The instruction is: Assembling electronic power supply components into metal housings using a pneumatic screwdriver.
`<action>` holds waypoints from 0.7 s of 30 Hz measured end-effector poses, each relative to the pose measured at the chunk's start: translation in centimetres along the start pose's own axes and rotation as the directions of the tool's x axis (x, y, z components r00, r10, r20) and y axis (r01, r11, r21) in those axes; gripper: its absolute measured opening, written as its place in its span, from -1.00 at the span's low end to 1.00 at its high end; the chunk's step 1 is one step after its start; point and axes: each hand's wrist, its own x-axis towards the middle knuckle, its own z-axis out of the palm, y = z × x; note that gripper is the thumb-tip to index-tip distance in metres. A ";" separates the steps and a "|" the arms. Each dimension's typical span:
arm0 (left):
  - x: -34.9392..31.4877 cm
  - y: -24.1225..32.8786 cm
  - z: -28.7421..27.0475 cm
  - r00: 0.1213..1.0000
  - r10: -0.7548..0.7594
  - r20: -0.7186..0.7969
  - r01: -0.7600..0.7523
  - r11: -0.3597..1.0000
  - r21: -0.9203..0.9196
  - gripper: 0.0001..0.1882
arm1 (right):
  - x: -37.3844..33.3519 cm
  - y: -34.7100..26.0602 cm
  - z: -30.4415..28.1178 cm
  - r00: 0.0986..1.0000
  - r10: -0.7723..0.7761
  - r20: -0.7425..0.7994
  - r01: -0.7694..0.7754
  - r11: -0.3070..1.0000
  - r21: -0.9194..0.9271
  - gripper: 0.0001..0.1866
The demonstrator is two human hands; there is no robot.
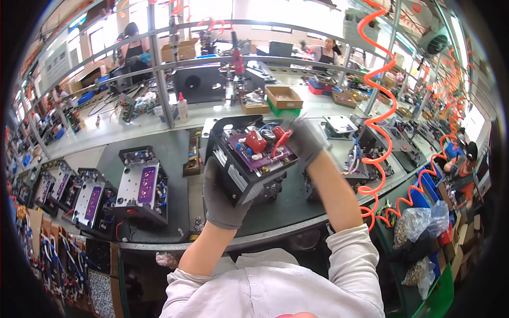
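A black-framed electronic unit [260,172] is tilted up off the bench in front of me. On its upper side sits a purple circuit board [243,150] with red and dark round parts and red wires. My left hand [224,204], in a grey glove, is closed around the unit's left lower side. Beside the unit's right upper edge is my right hand [308,140], also gloved in grey. Motion smears its fingers, so whether it grips anything is unclear.
Several similar open units [140,185] with purple boards stand on the dark mat at left. A narrow parts tray [192,153] lies behind my left hand. Coiled orange air hoses [389,114] hang at right. A cardboard box [284,97] and a white bottle [183,109] stand behind.
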 end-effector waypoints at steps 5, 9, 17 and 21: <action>2.1 -1.7 -0.4 0.995 -0.058 -0.083 0.061 0.997 0.043 -0.44 | -3.5 5.4 -1.0 0.927 -0.302 0.224 0.345 0.919 -0.192 -0.62; 3.7 -0.7 -0.1 0.999 -0.027 -0.039 0.029 0.999 0.039 -0.55 | -5.3 -0.6 -9.9 0.785 -0.582 -0.214 0.179 0.542 -0.821 -0.31; 9.8 -5.2 1.7 0.998 -0.007 0.058 -0.010 0.957 0.288 -0.60 | -10.6 1.5 -20.3 0.457 -0.363 -0.812 -0.865 0.032 -0.501 -0.03; 13.3 -9.5 0.6 0.992 -0.025 0.128 -0.039 0.878 0.478 -0.65 | -12.7 3.3 -18.8 0.581 -0.462 -0.670 -0.706 0.122 -0.697 -0.11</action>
